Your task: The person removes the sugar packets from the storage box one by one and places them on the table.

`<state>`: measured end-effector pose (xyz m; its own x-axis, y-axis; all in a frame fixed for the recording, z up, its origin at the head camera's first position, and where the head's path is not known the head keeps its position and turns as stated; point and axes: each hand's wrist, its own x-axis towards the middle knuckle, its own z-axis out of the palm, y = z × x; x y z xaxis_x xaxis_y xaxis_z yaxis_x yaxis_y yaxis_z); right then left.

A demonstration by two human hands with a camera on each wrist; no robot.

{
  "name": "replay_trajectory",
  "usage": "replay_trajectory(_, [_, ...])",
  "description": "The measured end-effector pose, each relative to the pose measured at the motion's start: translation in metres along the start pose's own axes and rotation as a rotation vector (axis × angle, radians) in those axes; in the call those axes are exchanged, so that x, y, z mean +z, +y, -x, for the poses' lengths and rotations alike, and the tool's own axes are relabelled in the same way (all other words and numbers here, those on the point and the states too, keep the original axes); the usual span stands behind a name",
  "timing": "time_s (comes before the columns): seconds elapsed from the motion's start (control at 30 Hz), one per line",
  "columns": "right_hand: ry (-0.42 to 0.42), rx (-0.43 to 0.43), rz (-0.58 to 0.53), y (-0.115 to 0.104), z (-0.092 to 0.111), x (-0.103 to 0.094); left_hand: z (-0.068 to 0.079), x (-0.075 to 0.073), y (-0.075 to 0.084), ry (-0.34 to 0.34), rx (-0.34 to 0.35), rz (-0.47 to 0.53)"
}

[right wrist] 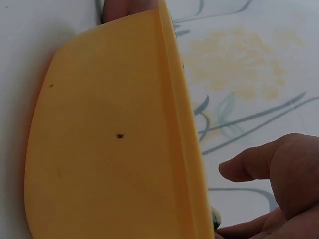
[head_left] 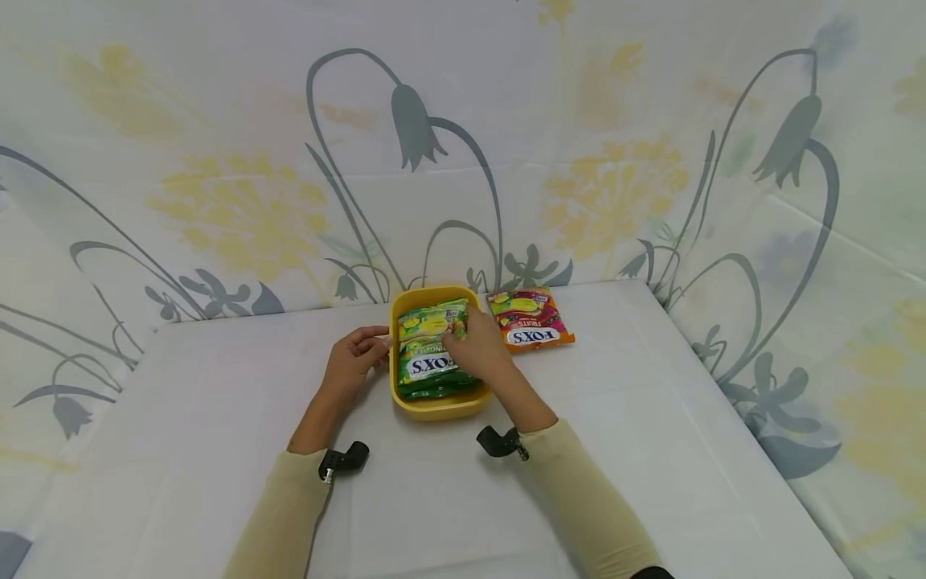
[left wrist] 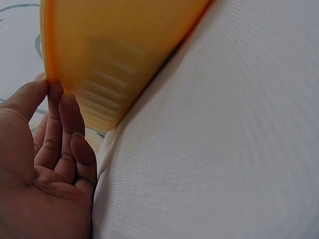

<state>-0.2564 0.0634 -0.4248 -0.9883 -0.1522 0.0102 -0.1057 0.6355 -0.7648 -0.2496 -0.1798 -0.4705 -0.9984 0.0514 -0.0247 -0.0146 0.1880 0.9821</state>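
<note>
A yellow plastic basket point(head_left: 441, 412) stands near the back of the table, holding green Fox's candy bags point(head_left: 427, 338) laid one over another. My left hand point(head_left: 352, 358) is at the basket's left side. In the left wrist view its thumb and forefinger pinch the rim point(left wrist: 45, 50), while the other fingers bend loosely. Over the basket's right side, my right hand point(head_left: 481, 346) reaches in and touches the top green bag. The right wrist view shows its thumb point(right wrist: 244, 167) straight and apart from the fingers, which the rim partly hides.
A red and orange Fox's fruits bag point(head_left: 528, 318) lies flat on the table just right of the basket. White cloth covers the table point(head_left: 405, 498). A flower-printed sheet point(head_left: 463, 161) rises behind it and at the sides.
</note>
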Motion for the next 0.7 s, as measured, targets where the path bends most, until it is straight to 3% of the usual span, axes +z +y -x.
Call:
replay_trajectory(0.17, [-0.034,0.002,-0.053,0.003,-0.0011,-0.0004,0.0001,0.0003,0.0004,-0.001,-0.005,0.0])
replay_trajectory(0.7, [-0.064,0.099,-0.068,0.0052,-0.0025,0.0045,0.0009,0.0006,0.0036,-0.008,-0.007,0.016])
